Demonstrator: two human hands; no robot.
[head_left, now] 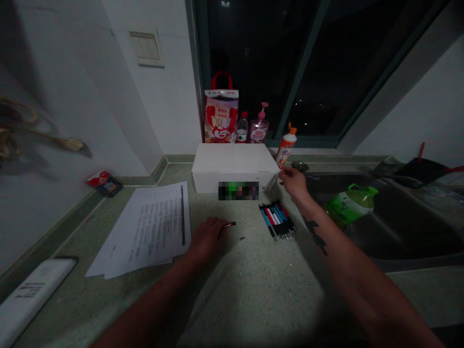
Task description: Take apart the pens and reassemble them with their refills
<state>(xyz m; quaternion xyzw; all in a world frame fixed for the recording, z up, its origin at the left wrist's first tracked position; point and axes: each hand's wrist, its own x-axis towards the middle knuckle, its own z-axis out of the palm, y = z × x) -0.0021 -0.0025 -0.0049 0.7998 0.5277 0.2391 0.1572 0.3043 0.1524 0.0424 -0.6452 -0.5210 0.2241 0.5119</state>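
Observation:
My left hand (pixel 207 238) rests low over the counter, closed around a slim pen (pixel 229 224) whose end sticks out to the right. Just right of it lies a small dark piece (pixel 242 238). A row of pens (pixel 277 218), with blue, red, white and black barrels, lies side by side between my two hands. My right hand (pixel 294 182) is at the right front edge of a white box (pixel 234 158), fingertips drawn together. What those fingers grip, if anything, is too dark to make out. A blurred patch covers part of the box's front.
Printed sheets (pixel 152 222) lie at left, near a red and dark packet (pixel 104 183) and a long white box (pixel 36 295). Behind stand a red bag (pixel 221 118), a pump bottle (pixel 259 128) and an orange-capped bottle (pixel 286 147). The sink (pixel 398 237) holds a green-labelled jug (pixel 351 205).

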